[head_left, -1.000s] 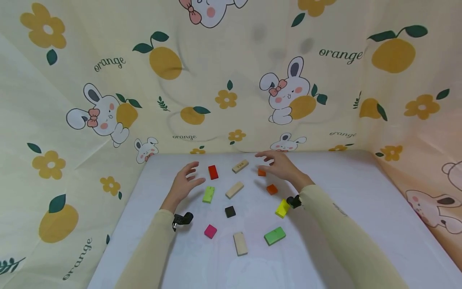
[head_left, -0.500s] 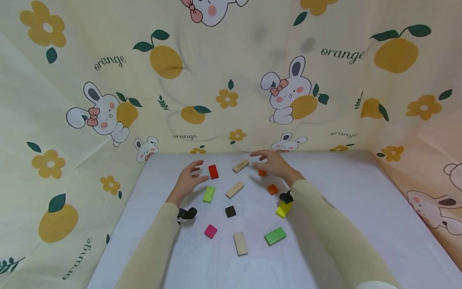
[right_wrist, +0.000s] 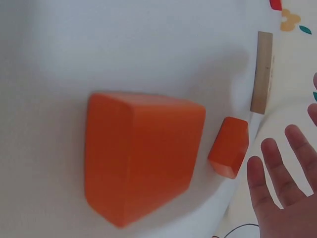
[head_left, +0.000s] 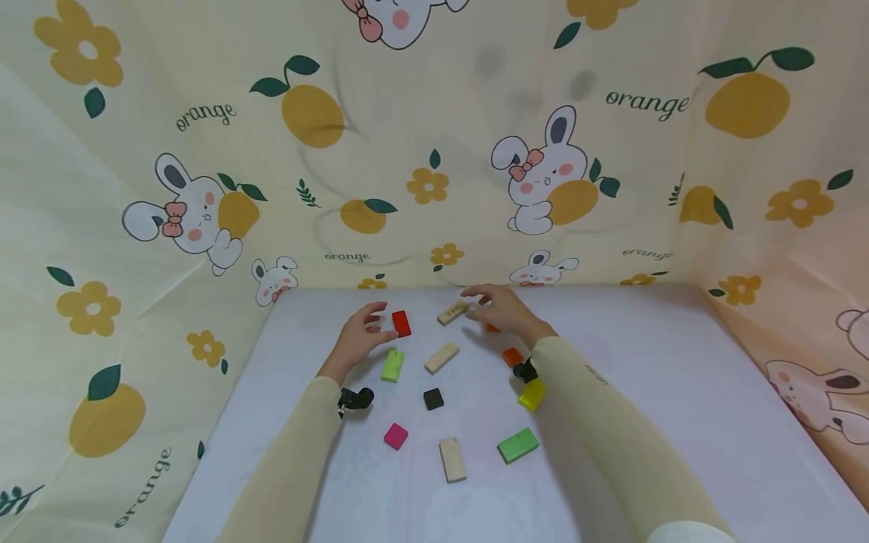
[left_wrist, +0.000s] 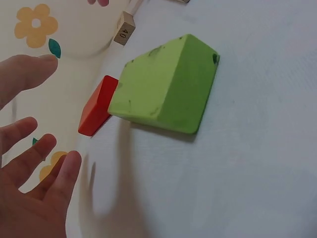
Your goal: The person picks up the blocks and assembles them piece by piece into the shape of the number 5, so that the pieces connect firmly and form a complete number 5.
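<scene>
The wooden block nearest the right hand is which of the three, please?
The back wooden block, marked on top; the middle one and front one sit farther off.

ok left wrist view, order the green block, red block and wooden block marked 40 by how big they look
1. Green block
2. Red block
3. Wooden block marked 40
The first looks nearest, so real sizes are unsure.

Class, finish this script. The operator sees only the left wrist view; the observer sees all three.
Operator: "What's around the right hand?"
Observer: In the head view, the right hand partly covers an orange block.
Operator: I see a red block and a lime-green block. Is there any black block?
Observer: Yes, the head view shows one black block, nearer the person than the lime-green one.
</scene>
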Available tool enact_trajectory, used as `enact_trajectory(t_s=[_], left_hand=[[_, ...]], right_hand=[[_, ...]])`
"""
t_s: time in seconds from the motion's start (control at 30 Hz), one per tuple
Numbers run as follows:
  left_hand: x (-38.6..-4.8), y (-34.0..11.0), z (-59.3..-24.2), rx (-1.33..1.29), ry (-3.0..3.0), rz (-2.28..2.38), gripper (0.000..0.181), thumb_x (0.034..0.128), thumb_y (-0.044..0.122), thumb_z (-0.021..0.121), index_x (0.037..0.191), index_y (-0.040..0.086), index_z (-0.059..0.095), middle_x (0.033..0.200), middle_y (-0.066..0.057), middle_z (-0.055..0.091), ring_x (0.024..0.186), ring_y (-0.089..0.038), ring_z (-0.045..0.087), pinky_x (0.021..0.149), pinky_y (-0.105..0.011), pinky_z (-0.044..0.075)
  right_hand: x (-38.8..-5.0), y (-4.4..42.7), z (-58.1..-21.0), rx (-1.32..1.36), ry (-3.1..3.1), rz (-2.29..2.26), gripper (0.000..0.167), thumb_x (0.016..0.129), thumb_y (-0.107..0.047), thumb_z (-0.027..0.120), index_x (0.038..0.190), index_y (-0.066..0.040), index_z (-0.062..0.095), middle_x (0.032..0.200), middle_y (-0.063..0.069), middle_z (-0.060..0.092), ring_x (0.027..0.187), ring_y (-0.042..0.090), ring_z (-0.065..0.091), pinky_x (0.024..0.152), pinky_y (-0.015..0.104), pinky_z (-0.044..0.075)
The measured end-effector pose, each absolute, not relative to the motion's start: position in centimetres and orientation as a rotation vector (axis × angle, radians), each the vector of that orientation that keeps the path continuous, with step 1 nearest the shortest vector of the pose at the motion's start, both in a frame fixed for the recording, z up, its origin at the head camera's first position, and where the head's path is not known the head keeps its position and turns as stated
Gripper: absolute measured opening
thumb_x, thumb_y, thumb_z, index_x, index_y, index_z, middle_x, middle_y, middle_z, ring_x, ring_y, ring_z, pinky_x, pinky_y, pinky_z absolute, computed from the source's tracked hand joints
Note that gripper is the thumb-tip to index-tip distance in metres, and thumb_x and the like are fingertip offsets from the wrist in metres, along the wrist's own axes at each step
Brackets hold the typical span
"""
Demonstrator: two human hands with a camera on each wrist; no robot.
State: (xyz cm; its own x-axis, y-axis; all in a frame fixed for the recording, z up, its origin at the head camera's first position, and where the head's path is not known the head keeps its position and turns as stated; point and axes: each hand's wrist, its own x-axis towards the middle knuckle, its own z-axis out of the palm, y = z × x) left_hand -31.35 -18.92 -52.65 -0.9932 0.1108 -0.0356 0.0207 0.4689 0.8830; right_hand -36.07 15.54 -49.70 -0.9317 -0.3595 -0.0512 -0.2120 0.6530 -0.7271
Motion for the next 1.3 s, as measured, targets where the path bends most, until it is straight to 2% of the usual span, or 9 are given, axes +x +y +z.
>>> enact_trajectory(t_s=[0.3,0.43,0.57,0.73,0.93,1.03,1.3], left_hand=[[-31.4,-18.2,-53.0,0.084,2.600,1.542,0.074,0.0985,0.017,0.083,0.164,0.014,0.047,0.163,-0.012,0.048,0.141,-0.039,0.055,0.116,-0.050,0.047],[-31.4,-17.8,-53.1,0.062,2.612,1.525,0.073,0.0984,0.016,0.083,0.163,0.015,0.048,0.163,-0.011,0.048,0.140,-0.037,0.055,0.115,-0.048,0.048],[-31.5,-17.5,-52.9,0.040,2.623,1.480,0.074,0.0979,0.016,0.083,0.164,0.017,0.048,0.164,-0.011,0.047,0.141,-0.037,0.055,0.115,-0.048,0.048],[-31.8,-17.1,-52.9,0.026,2.660,1.418,0.074,0.0963,0.017,0.085,0.162,0.019,0.050,0.162,-0.010,0.049,0.137,-0.035,0.056,0.114,-0.047,0.050],[-32.4,-16.6,-52.9,0.084,2.713,1.342,0.074,0.0945,0.015,0.086,0.160,0.016,0.052,0.158,-0.010,0.053,0.131,-0.033,0.057,0.113,-0.047,0.050],[-32.8,-16.3,-53.0,0.121,2.734,1.298,0.074,0.0944,0.016,0.087,0.160,0.014,0.052,0.155,-0.010,0.055,0.127,-0.031,0.056,0.112,-0.046,0.050],[-33.3,-15.7,-52.7,0.142,2.755,1.221,0.073,0.0943,0.014,0.084,0.160,0.011,0.051,0.153,-0.013,0.054,0.126,-0.031,0.053,0.114,-0.048,0.047]], right_hand=[[-36.6,14.7,-50.4,-0.435,2.687,-1.107,0.051,0.100,-0.026,0.076,0.150,-0.019,0.066,0.154,0.009,0.058,0.134,0.035,0.054,0.104,0.052,0.053],[-36.9,14.5,-50.9,-0.418,2.669,-1.107,0.051,0.100,-0.025,0.075,0.150,-0.021,0.066,0.155,0.008,0.056,0.130,0.033,0.054,0.097,0.047,0.056],[-37.2,14.2,-51.3,-0.385,2.657,-1.098,0.050,0.101,-0.024,0.076,0.150,-0.024,0.066,0.148,0.007,0.058,0.122,0.031,0.056,0.089,0.041,0.057],[-37.5,14.0,-51.3,-0.383,2.679,-1.067,0.048,0.101,-0.021,0.077,0.148,-0.024,0.068,0.139,0.007,0.062,0.113,0.030,0.057,0.086,0.040,0.056],[-37.8,13.8,-51.3,-0.419,2.689,-1.040,0.045,0.101,-0.016,0.076,0.145,-0.024,0.070,0.135,0.006,0.063,0.106,0.029,0.058,0.076,0.036,0.057],[-37.9,13.6,-51.4,-0.457,2.706,-1.020,0.043,0.102,-0.014,0.075,0.144,-0.022,0.071,0.136,0.007,0.064,0.106,0.029,0.058,0.077,0.036,0.056],[-38.1,13.2,-51.6,-0.533,2.761,-0.963,0.038,0.102,-0.010,0.074,0.140,-0.018,0.074,0.134,0.005,0.066,0.108,0.028,0.056,0.095,0.043,0.051]])
